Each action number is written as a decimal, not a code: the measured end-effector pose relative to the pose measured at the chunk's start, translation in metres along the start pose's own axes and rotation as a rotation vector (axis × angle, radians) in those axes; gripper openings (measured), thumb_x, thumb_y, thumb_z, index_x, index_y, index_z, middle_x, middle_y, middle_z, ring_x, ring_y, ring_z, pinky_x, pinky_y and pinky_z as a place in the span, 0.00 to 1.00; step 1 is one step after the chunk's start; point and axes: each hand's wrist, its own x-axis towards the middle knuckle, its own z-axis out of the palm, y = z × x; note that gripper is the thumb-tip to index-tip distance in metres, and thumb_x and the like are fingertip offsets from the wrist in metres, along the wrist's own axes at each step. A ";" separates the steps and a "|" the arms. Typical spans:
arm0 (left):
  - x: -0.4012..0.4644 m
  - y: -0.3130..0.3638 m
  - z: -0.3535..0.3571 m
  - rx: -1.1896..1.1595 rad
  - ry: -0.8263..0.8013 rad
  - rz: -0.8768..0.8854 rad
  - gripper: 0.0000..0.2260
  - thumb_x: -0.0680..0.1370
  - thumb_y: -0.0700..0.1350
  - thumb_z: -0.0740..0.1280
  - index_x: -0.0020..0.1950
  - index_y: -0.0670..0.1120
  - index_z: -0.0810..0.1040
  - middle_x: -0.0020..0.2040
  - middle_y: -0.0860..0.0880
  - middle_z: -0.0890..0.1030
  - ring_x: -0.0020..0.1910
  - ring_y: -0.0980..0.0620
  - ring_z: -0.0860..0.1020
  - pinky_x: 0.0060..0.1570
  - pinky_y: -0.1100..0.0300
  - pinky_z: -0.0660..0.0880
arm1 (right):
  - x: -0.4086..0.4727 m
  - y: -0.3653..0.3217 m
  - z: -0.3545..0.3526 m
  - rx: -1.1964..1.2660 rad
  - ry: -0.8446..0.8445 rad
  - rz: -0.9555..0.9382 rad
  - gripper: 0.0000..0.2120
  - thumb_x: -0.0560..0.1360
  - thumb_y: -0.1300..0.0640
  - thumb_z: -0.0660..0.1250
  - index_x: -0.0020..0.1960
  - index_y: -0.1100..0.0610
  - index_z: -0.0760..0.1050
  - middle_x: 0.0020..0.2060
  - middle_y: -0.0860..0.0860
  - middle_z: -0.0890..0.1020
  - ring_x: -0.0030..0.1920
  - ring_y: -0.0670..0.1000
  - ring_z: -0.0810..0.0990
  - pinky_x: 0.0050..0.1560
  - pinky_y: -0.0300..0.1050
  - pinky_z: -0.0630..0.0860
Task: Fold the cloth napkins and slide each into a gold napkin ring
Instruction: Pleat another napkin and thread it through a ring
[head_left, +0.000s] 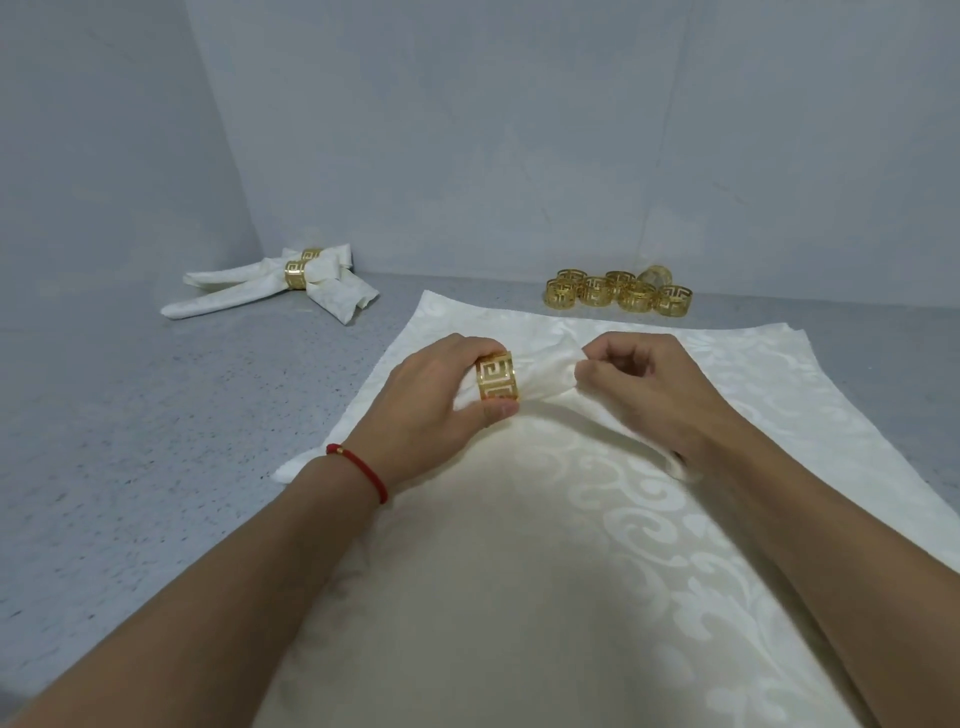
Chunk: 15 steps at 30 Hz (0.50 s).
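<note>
A gold napkin ring (496, 383) is held in the grip of the left hand (436, 400), fingers and thumb curled round it, while a folded cloth napkin (550, 382) is pinched at its bunched middle by the right hand (639, 395) just beside the ring. The napkin is threaded through the ring, with a little cloth showing past the ring's left side under the left fingers and a tail trailing down beneath the right wrist. The work is done above a stack of flat napkins (779, 374) spread on the grey bench (156, 441).

At the far left, finished napkins (270, 286) lie already ringed; by the back wall a cluster of spare rings (618, 293) is waiting, well apart from the hands.

Several slips are judged possible from here. The folds could be dragged apart if the cloth is pulled through unevenly, leaving a lopsided bundle. The ring could be pushed too far and slide off the short end. The smooth metal could also be lost from the grip and dropped onto the stack. Should the trailing tail catch under the right wrist, the top flat napkin could be rumpled.
</note>
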 end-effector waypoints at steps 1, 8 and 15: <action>0.000 0.002 0.000 -0.011 -0.007 0.011 0.18 0.74 0.56 0.73 0.61 0.53 0.77 0.52 0.58 0.78 0.52 0.58 0.75 0.53 0.61 0.70 | -0.002 -0.003 -0.002 -0.094 -0.031 -0.017 0.09 0.78 0.57 0.68 0.40 0.61 0.77 0.30 0.47 0.73 0.31 0.46 0.68 0.35 0.42 0.65; -0.001 0.013 -0.006 -0.363 0.032 -0.238 0.22 0.69 0.53 0.79 0.61 0.56 0.79 0.55 0.57 0.80 0.53 0.60 0.79 0.52 0.68 0.74 | -0.002 -0.014 0.002 -0.152 0.000 0.017 0.21 0.78 0.48 0.69 0.36 0.60 0.67 0.31 0.50 0.67 0.31 0.49 0.63 0.35 0.46 0.62; 0.000 0.003 -0.015 -0.719 -0.140 -0.461 0.17 0.70 0.44 0.79 0.58 0.47 0.83 0.53 0.47 0.86 0.54 0.48 0.84 0.56 0.54 0.80 | 0.005 -0.011 0.004 -0.305 0.021 0.166 0.25 0.74 0.43 0.68 0.36 0.64 0.66 0.30 0.51 0.66 0.30 0.51 0.62 0.37 0.51 0.62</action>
